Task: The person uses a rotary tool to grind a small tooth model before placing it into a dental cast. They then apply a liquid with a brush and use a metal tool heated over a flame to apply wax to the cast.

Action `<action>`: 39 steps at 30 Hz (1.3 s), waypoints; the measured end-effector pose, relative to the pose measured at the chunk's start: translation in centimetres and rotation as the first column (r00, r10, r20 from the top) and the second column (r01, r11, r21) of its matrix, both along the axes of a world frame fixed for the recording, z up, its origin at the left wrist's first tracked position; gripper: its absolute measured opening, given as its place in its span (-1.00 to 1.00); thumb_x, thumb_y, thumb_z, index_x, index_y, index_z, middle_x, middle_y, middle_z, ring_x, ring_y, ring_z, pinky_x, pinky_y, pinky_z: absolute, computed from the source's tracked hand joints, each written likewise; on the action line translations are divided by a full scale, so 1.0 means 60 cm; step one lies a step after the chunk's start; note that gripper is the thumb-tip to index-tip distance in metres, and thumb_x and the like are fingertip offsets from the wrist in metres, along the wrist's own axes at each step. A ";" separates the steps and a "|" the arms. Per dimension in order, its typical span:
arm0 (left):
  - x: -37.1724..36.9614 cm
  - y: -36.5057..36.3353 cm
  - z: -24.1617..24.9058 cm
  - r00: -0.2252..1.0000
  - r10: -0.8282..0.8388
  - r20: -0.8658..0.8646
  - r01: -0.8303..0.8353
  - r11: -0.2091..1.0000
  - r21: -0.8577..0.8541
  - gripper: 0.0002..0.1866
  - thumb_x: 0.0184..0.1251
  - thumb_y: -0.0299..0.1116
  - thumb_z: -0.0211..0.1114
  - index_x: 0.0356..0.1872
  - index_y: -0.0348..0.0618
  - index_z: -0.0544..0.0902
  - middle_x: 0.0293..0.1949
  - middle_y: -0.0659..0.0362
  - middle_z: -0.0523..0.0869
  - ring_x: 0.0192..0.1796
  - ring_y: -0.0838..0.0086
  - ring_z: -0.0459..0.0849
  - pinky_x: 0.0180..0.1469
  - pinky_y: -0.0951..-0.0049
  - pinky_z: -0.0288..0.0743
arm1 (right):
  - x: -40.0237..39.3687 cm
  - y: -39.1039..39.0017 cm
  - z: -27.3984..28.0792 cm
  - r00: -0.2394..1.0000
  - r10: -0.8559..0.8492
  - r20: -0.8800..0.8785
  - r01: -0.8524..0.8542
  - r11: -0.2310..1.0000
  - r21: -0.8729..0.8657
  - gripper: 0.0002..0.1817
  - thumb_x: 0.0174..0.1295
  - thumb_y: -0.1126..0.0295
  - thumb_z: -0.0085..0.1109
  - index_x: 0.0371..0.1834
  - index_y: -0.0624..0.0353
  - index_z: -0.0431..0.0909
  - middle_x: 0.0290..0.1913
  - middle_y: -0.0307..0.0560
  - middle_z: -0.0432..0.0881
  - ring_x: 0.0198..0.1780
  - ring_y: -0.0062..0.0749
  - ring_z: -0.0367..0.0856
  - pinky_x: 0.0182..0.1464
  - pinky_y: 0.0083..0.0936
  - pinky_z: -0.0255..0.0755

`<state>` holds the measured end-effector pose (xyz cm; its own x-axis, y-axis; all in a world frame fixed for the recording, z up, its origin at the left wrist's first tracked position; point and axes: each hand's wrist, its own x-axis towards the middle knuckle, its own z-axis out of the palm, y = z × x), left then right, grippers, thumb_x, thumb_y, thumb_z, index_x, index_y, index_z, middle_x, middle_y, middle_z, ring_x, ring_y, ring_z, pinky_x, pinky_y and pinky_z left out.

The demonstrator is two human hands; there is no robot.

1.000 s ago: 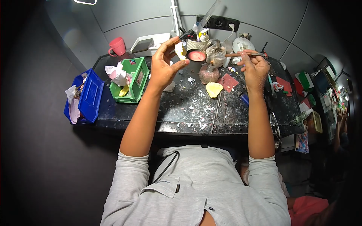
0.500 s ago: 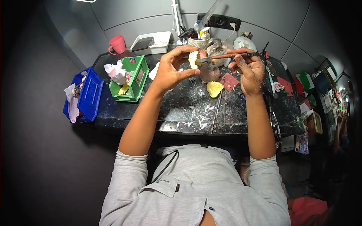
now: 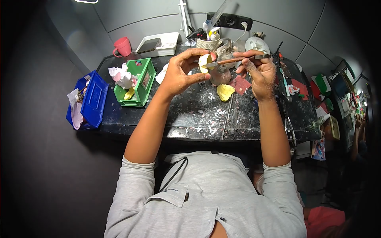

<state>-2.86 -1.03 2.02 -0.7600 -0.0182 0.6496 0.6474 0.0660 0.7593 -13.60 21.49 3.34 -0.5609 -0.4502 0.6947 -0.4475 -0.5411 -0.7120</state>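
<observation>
We take the small glass burner (image 3: 220, 75) at the back of the dark worktop (image 3: 190, 115) as our landmark. 1 second ago our left hand (image 3: 180, 73) held the yellow cast (image 3: 204, 61) up to the left of the burner while our right hand (image 3: 260, 73) kept the wooden-handled knife (image 3: 238, 60) well off to its right, the 2 clearly apart. Now both have closed in directly above the burner: the blade tip touches, or all but touches, the cast's upper edge, where a little pink material shows. Our left thumb and fingers are curled around the cast, pinching it by its sides, and our right fingers are wrapped tight on the knife handle with the blade pointing left. We judge that the work has passed from readying the tool to applying it on the cast, so a steady left grip matters most. A second yellow cast (image 3: 225, 92) lies just in front of the burner, a green bin (image 3: 137, 81) stands well to its left, and a pink mug (image 3: 122, 47) sits further left behind that.
</observation>
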 end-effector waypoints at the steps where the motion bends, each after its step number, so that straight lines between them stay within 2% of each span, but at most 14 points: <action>1: 0.001 0.000 0.001 1.000 -0.007 0.008 0.007 1.000 0.008 -0.34 -0.02 -0.64 0.61 0.20 -0.30 0.59 0.15 0.08 0.65 0.18 0.37 0.65 0.30 0.29 0.55 | -0.001 0.000 0.000 1.000 -0.012 0.001 0.012 1.000 -0.008 -0.83 0.41 0.45 0.25 -0.02 0.26 0.62 -0.03 0.06 0.78 -0.31 -0.57 0.72 -0.32 -0.70 0.54; 6: 0.003 0.001 0.001 0.999 -0.028 0.019 0.028 0.999 0.046 -0.35 0.00 -0.65 0.59 0.21 -0.31 0.58 0.13 0.08 0.67 0.19 0.37 0.66 0.31 0.29 0.54 | -0.004 0.005 0.003 1.000 -0.026 -0.007 0.027 0.999 0.033 -0.84 0.41 0.45 0.25 -0.03 0.25 0.62 -0.04 0.05 0.79 -0.32 -0.59 0.71 -0.31 -0.69 0.54; 15: 0.003 0.002 0.001 0.999 -0.044 0.028 0.042 0.997 0.064 -0.35 0.01 -0.65 0.59 0.21 -0.29 0.57 0.13 0.08 0.67 0.17 0.37 0.66 0.30 0.29 0.56 | -0.006 0.003 0.000 0.999 -0.020 0.028 0.020 1.000 -0.010 -0.85 0.42 0.45 0.24 -0.03 0.25 0.62 -0.05 0.03 0.79 -0.30 -0.59 0.72 -0.31 -0.69 0.54; 17: 0.001 0.002 -0.001 1.000 -0.031 0.003 0.031 0.999 0.041 -0.35 0.01 -0.64 0.59 0.22 -0.29 0.57 0.14 0.08 0.67 0.18 0.37 0.66 0.30 0.27 0.56 | -0.001 0.004 0.004 1.000 -0.027 0.005 0.026 0.999 0.043 -0.84 0.41 0.45 0.24 -0.03 0.26 0.62 -0.05 0.03 0.79 -0.29 -0.59 0.72 -0.32 -0.70 0.53; 21: 0.002 0.001 -0.002 0.999 -0.042 0.022 0.041 0.999 0.035 -0.34 0.01 -0.66 0.58 0.23 -0.37 0.57 0.22 0.01 0.61 0.27 0.31 0.61 0.38 0.23 0.47 | -0.002 0.001 0.000 0.998 -0.054 0.013 0.054 0.998 0.021 -0.84 0.42 0.44 0.24 -0.03 0.26 0.62 -0.05 0.03 0.79 -0.30 -0.58 0.72 -0.33 -0.71 0.53; 23: 0.001 0.002 -0.001 1.000 -0.026 0.011 0.026 1.000 0.017 -0.34 0.01 -0.58 0.62 0.21 -0.28 0.58 0.17 0.08 0.65 0.19 0.36 0.66 0.32 0.25 0.54 | 0.000 0.004 0.002 0.999 -0.034 -0.002 0.034 0.998 0.053 -0.82 0.42 0.42 0.25 -0.02 0.27 0.62 -0.06 0.02 0.79 -0.30 -0.59 0.72 -0.33 -0.72 0.53; 26: 0.000 -0.001 -0.002 1.000 0.003 0.004 -0.003 0.999 -0.035 -0.33 -0.01 -0.56 0.63 0.21 -0.27 0.58 0.18 0.08 0.65 0.20 0.36 0.65 0.33 0.24 0.54 | -0.002 0.003 0.002 0.998 -0.066 0.005 0.066 0.997 0.048 -0.83 0.42 0.42 0.25 -0.03 0.26 0.63 -0.06 0.01 0.79 -0.31 -0.60 0.72 -0.33 -0.72 0.53; 39: -0.003 -0.002 -0.004 0.999 0.026 0.021 -0.025 0.998 -0.061 -0.33 -0.02 -0.53 0.65 0.20 -0.27 0.59 0.22 0.07 0.64 0.26 0.34 0.63 0.38 0.22 0.50 | 0.000 0.003 0.007 0.995 -0.086 -0.045 0.088 0.994 0.057 -0.84 0.43 0.42 0.24 -0.05 0.27 0.65 -0.06 0.00 0.80 -0.31 -0.62 0.73 -0.37 -0.72 0.53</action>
<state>-3.03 -1.15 1.78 -0.7735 0.0016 0.6337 0.6286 0.1290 0.7670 -13.62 21.65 3.74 -0.5704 -0.4418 0.6925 -0.5213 -0.4568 -0.7208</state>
